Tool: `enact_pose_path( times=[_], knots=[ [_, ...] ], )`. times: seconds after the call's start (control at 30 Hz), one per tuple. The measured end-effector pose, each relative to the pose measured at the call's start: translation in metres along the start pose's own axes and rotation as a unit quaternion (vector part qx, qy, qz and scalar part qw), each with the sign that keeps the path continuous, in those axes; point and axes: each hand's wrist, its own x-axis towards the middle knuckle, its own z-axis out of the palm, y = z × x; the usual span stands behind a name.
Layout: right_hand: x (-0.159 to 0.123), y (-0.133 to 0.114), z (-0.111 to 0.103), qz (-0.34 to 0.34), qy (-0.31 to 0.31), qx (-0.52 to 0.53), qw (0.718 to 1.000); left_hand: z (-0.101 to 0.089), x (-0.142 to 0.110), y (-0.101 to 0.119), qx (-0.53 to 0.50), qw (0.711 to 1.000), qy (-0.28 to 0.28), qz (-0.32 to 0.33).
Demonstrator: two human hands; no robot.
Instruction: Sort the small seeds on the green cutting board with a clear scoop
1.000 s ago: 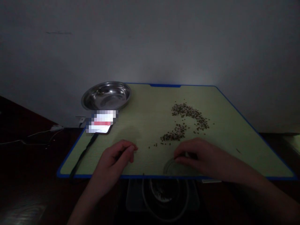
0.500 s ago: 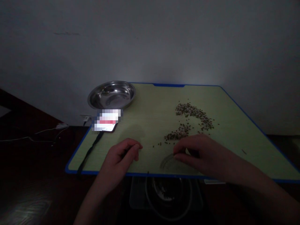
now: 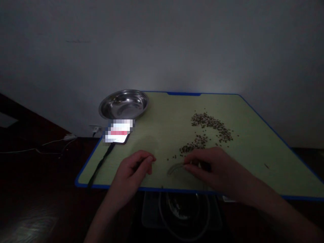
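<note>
My right hand (image 3: 211,165) hovers over the near part of the table, thumb and forefinger pinched together. What they hold, if anything, is too small and dim to make out. Just beyond the fingertips lies a scatter of small dark grains (image 3: 193,144), and farther back a curved band of dark and pale grains (image 3: 214,125). My left hand (image 3: 136,168) is closed near the table's front edge, thumb pressed to the curled fingers; its contents are hidden. A faint arc-shaped mark (image 3: 173,168) shows on the tabletop beside my right fingertips.
A steel bowl (image 3: 124,105) stands at the back left of the pale green table (image 3: 162,131). In front of it a lit phone (image 3: 119,131) trails a dark cable (image 3: 101,165). Below the front edge is a round basin (image 3: 208,216). A wall rises behind.
My right hand has moved slightly left, toward the near grains. The left hand keeps its closed pose. The whole view has shifted a little.
</note>
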Motion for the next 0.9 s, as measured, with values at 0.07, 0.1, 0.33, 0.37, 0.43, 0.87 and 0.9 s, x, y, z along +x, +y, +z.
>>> enact_pose_path(
  times=[0.07,0.1,0.33,0.37,0.43,0.87,0.9],
  knots=[
    [0.005,-0.013,0.017,-0.008,0.001,0.013,1.0,0.0,0.0,0.001,-0.009,1.0,0.01,-0.005],
    [0.007,-0.018,0.026,-0.015,0.0,0.007,1.0,0.0,0.0,0.001,-0.016,1.0,0.017,-0.009],
    [0.008,-0.005,0.04,0.029,0.021,-0.001,0.999,0.001,0.0,0.001,-0.044,0.998,0.029,-0.03],
    [0.005,0.001,0.034,0.047,0.029,0.0,0.998,0.001,0.0,0.001,-0.041,0.998,0.027,-0.028],
    [-0.004,0.013,0.021,0.074,0.04,0.008,0.996,0.0,0.0,0.001,-0.034,0.999,0.026,-0.019],
    [-0.027,0.049,-0.009,0.132,0.088,-0.033,0.987,-0.001,0.0,-0.003,-0.005,1.0,0.015,0.006],
    [-0.027,0.051,-0.015,0.131,0.092,-0.041,0.986,-0.001,0.0,-0.002,-0.004,1.0,0.014,0.006]
  ],
)
